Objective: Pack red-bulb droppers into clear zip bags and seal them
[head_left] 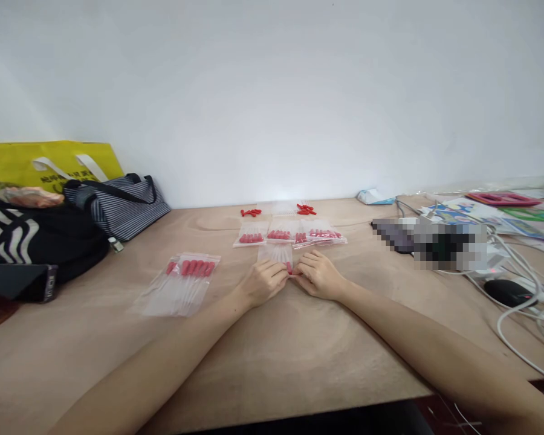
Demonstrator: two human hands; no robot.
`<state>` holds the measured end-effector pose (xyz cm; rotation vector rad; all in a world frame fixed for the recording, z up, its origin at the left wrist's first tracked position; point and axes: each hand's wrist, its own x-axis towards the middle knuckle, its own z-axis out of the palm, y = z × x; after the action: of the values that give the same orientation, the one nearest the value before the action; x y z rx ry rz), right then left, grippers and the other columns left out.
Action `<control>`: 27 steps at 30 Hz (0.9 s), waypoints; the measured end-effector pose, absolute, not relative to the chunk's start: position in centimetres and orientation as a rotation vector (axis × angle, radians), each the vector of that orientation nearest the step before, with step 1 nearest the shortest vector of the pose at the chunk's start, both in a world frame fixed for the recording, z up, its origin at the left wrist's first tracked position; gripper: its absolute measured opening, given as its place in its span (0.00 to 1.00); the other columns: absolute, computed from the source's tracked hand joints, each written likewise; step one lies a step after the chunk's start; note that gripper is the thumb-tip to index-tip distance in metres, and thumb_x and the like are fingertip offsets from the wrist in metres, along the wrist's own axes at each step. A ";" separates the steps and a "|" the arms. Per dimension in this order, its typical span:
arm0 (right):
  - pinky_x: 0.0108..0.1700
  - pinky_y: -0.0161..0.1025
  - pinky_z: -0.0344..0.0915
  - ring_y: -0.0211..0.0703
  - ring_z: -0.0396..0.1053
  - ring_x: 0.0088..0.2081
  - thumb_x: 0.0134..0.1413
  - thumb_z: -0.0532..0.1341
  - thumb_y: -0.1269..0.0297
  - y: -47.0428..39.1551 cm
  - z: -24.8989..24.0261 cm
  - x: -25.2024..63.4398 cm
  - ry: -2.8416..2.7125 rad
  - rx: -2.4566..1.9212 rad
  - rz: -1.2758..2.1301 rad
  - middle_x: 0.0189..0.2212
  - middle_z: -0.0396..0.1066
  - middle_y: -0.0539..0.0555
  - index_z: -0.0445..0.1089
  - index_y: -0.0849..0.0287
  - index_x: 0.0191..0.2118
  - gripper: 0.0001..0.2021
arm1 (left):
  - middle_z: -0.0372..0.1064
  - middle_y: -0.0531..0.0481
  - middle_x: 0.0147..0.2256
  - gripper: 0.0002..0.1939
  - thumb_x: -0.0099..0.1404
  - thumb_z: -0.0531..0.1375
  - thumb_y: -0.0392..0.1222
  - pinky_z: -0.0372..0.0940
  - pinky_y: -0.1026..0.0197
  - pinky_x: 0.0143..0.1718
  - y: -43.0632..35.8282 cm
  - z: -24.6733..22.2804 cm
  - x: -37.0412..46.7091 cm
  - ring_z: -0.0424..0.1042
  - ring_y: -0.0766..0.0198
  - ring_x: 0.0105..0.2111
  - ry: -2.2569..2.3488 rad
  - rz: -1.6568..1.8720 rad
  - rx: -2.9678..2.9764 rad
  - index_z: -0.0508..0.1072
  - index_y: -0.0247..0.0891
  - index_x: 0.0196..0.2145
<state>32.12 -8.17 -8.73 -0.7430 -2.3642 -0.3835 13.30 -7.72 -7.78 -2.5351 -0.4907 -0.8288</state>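
My left hand (265,281) and my right hand (318,275) meet at the middle of the table, fingers pinched on the near edge of a small transparent plastic bag (274,251). A bit of red shows inside it between my fingertips; the rest of its contents is mostly hidden. Just beyond lie several filled bags, among them a left one (251,233), a middle one (280,231) and a right one (321,232), each with red pieces inside. To the left of my left hand rests a larger bag (181,287) holding several red-tipped, pale sticks.
Loose red pieces lie in two small piles, left (251,212) and right (306,209), near the wall. At left stand a striped bag (122,205), a yellow bag (86,158) and a black bag (58,241). A mouse (510,293), white cables (503,326) and papers (462,211) crowd the right.
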 end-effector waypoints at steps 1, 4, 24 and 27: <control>0.31 0.37 0.48 0.37 0.58 0.28 0.54 0.52 0.65 -8.2 -8.7 32.1 -2.363 -0.746 -0.388 0.22 0.65 0.51 0.64 0.61 0.26 0.09 | 0.70 0.48 0.29 0.10 0.62 0.49 0.33 0.62 0.63 0.30 -7.7 -7.7 13.3 0.68 0.65 0.28 -0.499 -0.816 -2.535 0.68 0.33 0.28; 0.32 0.37 0.48 0.37 0.57 0.28 0.54 0.53 0.65 -8.3 -8.8 31.9 -2.343 -0.753 -0.441 0.22 0.64 0.51 0.64 0.61 0.25 0.10 | 0.70 0.47 0.30 0.10 0.62 0.49 0.33 0.62 0.62 0.31 -7.7 -7.7 13.4 0.69 0.64 0.30 -0.516 -0.783 -2.554 0.68 0.33 0.29; 0.34 0.37 0.47 0.37 0.58 0.30 0.54 0.53 0.63 -8.1 -8.7 31.8 -2.342 -0.777 -0.409 0.22 0.64 0.50 0.64 0.60 0.26 0.10 | 0.71 0.50 0.29 0.10 0.62 0.51 0.35 0.63 0.64 0.31 -7.4 -8.0 12.3 0.68 0.67 0.28 -0.588 -0.940 -2.641 0.70 0.36 0.26; 0.34 0.38 0.47 0.38 0.57 0.29 0.54 0.52 0.66 -8.1 -8.7 31.5 -2.339 -0.746 -0.541 0.22 0.63 0.51 0.64 0.60 0.24 0.11 | 0.71 0.50 0.29 0.10 0.62 0.51 0.35 0.63 0.64 0.32 -7.3 -8.1 12.4 0.68 0.67 0.29 -0.581 -0.954 -2.658 0.70 0.35 0.26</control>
<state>31.50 -8.12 -8.68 -0.7455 -2.3395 -0.5411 12.41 -7.27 -8.08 -2.6577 -0.5806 -0.9537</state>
